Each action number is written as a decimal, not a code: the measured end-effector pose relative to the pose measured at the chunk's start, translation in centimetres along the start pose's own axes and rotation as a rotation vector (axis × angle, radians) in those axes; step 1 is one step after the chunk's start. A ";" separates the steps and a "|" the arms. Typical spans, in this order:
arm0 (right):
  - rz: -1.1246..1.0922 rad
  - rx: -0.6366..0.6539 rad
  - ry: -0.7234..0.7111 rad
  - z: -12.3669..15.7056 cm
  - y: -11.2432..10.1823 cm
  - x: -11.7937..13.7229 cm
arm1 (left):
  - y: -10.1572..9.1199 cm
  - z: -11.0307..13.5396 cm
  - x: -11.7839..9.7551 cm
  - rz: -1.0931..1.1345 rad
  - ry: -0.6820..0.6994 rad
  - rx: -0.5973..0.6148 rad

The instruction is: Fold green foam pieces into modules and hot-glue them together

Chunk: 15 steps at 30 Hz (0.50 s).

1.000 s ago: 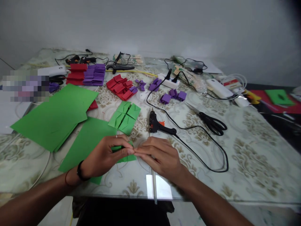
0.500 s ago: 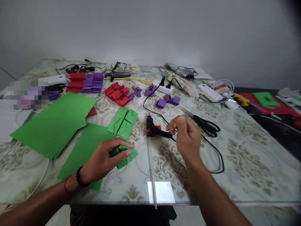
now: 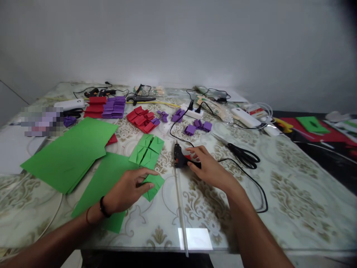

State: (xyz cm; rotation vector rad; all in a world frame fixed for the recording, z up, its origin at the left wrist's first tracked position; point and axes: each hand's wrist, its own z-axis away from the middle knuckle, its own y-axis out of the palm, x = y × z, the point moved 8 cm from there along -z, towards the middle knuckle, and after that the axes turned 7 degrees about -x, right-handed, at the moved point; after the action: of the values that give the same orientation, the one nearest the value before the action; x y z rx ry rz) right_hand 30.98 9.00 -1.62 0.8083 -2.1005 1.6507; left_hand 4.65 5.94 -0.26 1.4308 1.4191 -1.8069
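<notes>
My left hand (image 3: 128,190) rests on a folded green paper piece (image 3: 154,186), thumb and index finger spread apart over it. Just beyond lies another folded green piece (image 3: 147,150) with creased flaps. Under my left hand and wrist is a flat green sheet (image 3: 103,182). My right hand (image 3: 208,163) is over the handle of a black hot glue gun (image 3: 180,156), which lies on the table. Its thumb and fingers are apart on either side of the handle; whether they touch it I cannot tell. A long clear glue stick (image 3: 182,212) sticks out of the gun toward me.
Black-handled scissors (image 3: 242,154) lie right of my right hand, near the gun's cord (image 3: 262,190). Large green sheets (image 3: 69,156) are stacked at left. Behind are folded red pieces (image 3: 142,119), purple pieces (image 3: 190,129) and a white power strip (image 3: 192,111) with black plugs.
My right hand has come down and left onto the glue gun's handle, its fingers spreading from a curled pose. My left hand stays on the green piece. The view has tilted up slightly.
</notes>
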 end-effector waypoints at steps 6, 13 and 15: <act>0.044 0.129 0.093 -0.1 0.3 -0.3 | 1.8 0.8 -1.1 -0.225 0.184 0.106; 0.078 0.108 0.129 -0.6 0.5 0.1 | -1.5 -0.5 -2.3 -0.416 0.328 0.012; 0.080 0.055 0.115 -0.7 0.0 0.2 | -2.3 -2.4 -1.4 -0.515 0.341 -0.022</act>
State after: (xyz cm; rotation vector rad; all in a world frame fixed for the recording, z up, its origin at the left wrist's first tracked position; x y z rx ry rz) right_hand 30.76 9.63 -1.34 0.6369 -2.0404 1.7596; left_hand 4.44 8.61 2.14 1.5120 2.1331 -1.8812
